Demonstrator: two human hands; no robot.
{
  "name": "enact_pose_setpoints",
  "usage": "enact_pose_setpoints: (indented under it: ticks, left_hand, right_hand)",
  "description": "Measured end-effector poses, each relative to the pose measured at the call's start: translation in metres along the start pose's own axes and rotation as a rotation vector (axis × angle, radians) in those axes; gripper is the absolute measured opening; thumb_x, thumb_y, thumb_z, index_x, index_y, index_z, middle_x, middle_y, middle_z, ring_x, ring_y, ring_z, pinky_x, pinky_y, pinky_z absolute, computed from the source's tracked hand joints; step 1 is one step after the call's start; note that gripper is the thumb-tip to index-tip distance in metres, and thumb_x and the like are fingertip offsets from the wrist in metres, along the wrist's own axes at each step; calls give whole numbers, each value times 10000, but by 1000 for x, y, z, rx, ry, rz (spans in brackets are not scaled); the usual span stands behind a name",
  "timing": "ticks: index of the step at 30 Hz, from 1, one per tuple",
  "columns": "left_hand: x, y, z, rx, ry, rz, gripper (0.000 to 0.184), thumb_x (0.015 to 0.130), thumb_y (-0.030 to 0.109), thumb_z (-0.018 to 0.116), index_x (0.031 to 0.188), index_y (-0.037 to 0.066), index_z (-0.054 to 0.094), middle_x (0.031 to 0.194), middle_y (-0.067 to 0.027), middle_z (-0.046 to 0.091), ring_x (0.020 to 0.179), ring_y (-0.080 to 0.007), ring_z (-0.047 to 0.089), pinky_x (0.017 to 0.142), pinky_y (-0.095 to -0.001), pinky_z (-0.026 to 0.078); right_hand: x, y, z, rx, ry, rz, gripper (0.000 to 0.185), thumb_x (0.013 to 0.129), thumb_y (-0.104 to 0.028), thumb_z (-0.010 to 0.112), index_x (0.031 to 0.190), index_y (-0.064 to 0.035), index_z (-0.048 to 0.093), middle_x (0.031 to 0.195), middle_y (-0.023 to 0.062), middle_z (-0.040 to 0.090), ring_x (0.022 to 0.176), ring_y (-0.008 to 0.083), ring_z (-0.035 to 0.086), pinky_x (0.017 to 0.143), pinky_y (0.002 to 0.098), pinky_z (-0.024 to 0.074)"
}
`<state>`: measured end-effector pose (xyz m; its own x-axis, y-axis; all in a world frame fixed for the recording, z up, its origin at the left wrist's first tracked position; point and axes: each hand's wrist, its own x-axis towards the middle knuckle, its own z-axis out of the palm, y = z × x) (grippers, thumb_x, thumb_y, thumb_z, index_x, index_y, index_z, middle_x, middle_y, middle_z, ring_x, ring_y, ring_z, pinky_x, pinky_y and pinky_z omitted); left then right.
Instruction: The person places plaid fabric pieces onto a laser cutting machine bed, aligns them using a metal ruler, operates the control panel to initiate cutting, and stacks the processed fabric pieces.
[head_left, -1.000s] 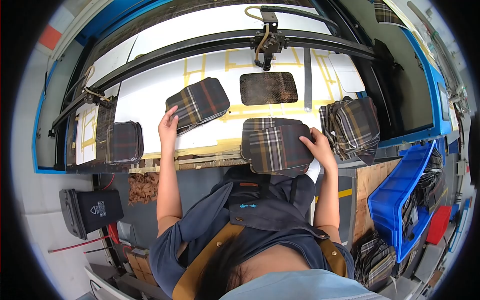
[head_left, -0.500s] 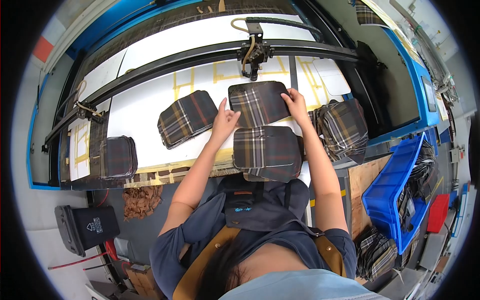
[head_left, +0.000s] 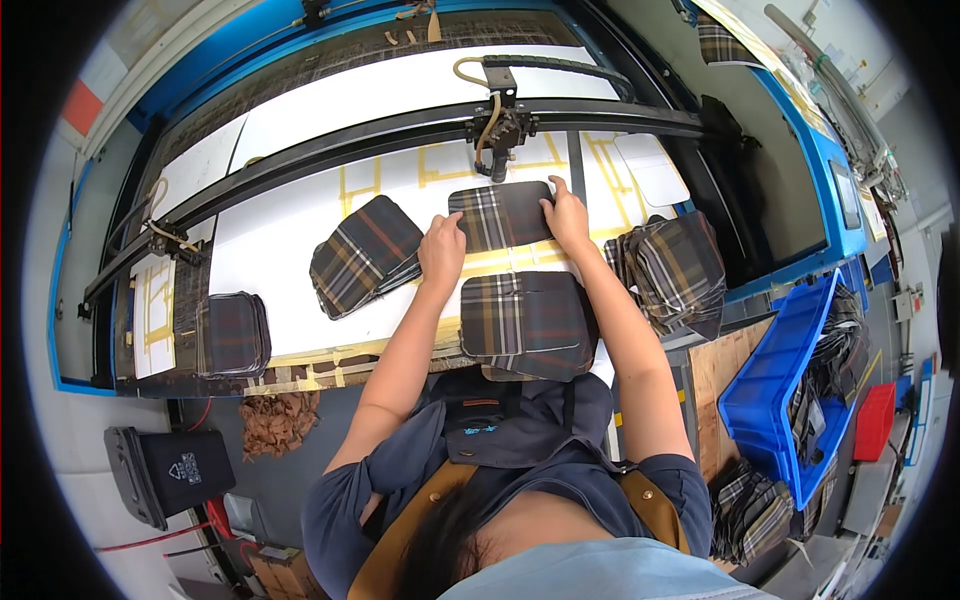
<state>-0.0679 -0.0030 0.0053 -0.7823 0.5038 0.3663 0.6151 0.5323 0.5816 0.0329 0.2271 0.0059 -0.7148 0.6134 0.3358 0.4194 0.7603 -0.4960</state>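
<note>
On the left, a black wheelie bin (head_left: 168, 472) stands beside the machine bed (head_left: 265, 240). A small stack of dark checked panels (head_left: 232, 340) lies near the bed's front left corner; farther right, a slanted stack of tartan panels (head_left: 366, 255) rests on the white surface. Next comes the left hand (head_left: 441, 252), fingers curled at the left edge of a single tartan panel (head_left: 500, 216); whether its grip pinches cannot be told. That panel lies flat just below the cutting head (head_left: 500, 128), with a front stack (head_left: 525, 318) nearer the torso. At its right edge, the right hand (head_left: 567, 218) has its grip spread, thumb and forefinger apart. Beyond sit a jumbled tartan pile (head_left: 680, 265) and a blue crate (head_left: 765, 400).
</note>
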Motion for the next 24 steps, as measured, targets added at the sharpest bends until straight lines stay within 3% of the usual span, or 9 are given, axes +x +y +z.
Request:
enact_pose_setpoints:
  ticks: [5,8,13,16,19,20,24]
  left_hand:
    - [-2,-1,7,50,35,25,270,901,84,580,1143,73,700,959,-139,621,861,-346,647,745,-456,533]
    - [-1,-2,10,83,55,52,281,891,66,587,1150,70,695,962,-129,605,901,-325,637,759,-444,534]
    - [-4,8,6,127,82,49,307,833,3,616,1124,62,690,1019,-117,585,1029,-317,582,827,-434,519]
    - [-6,14,2,123,193,286,324,802,-10,627,1117,45,675,1088,-117,582,1105,-318,551,916,-444,486]
    - [-8,19,9,-162,-9,485,288,828,-11,617,1105,42,677,1160,-124,593,1145,-330,551,981,-460,435]
    - [-11,22,15,-266,-89,457,249,845,33,652,1089,57,695,1174,-120,603,1164,-324,553,977,-462,439]
    - [-14,21,22,-172,-68,479,210,858,116,697,1064,86,729,1206,-122,624,1172,-336,554,1005,-461,434]
  right_hand:
    - [-1,-4,-4,6,-12,3,453,849,-124,709,1265,-56,543,840,216,701,832,410,681,727,493,531]
    - [1,-5,-5,-52,-29,9,459,856,-138,713,1274,-42,547,833,187,690,796,404,672,716,481,529]
    - [-9,4,-10,-118,100,-59,441,847,-164,720,1231,-15,562,1024,225,642,928,389,648,765,473,537]
    - [-19,2,-34,-306,3,45,380,852,-206,708,1129,34,608,1092,236,599,1010,408,612,784,477,552]
    - [-25,11,-38,-434,-115,138,361,860,-254,686,1040,57,647,1100,268,590,1018,415,609,805,475,559]
    - [-26,13,-34,-465,-68,100,246,830,-144,652,912,88,657,1061,241,587,993,361,618,751,417,587]
    - [-22,15,-28,-545,-117,77,220,803,-108,641,914,82,660,1031,230,603,957,361,629,734,405,588]
